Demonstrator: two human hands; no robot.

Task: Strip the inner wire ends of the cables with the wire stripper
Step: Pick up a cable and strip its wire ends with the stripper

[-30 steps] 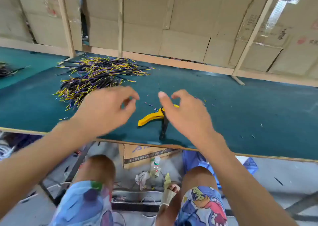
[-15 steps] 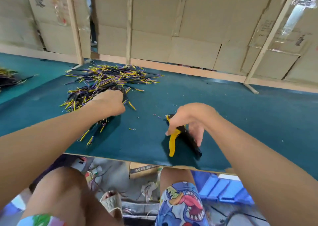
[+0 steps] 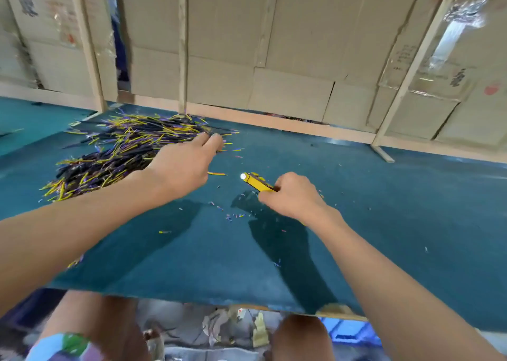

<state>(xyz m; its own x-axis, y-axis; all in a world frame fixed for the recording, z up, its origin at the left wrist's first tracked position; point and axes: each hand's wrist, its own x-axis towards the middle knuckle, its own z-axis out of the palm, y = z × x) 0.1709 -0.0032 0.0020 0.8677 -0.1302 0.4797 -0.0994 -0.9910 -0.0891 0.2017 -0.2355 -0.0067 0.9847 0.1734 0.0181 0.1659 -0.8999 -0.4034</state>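
The person sits at a table (image 3: 384, 223) covered in teal felt, both bare arms reaching forward over it; the left hand (image 3: 181, 165) stretches toward the upper left of the frame, its fingers extended and loose, their tips touching the right edge of a big pile of cables (image 3: 123, 146), black lengths with yellow and purple ends, though whether any cable is pinched there I cannot tell; the right hand (image 3: 290, 196), near the middle of the frame, is curled tight around the handles of a yellow wire stripper (image 3: 256, 182), whose head pokes out up and to the left of the fist, raised a little above the felt, with its shadow just below; a loose yellow cable piece (image 3: 216, 173) lies between the two hands; small clipped scraps (image 3: 233, 216) in purple and yellow are scattered on the felt under the stripper; cardboard sheets (image 3: 288, 45) on wooden posts fill the top of the frame; bare knees show below the table's near edge.
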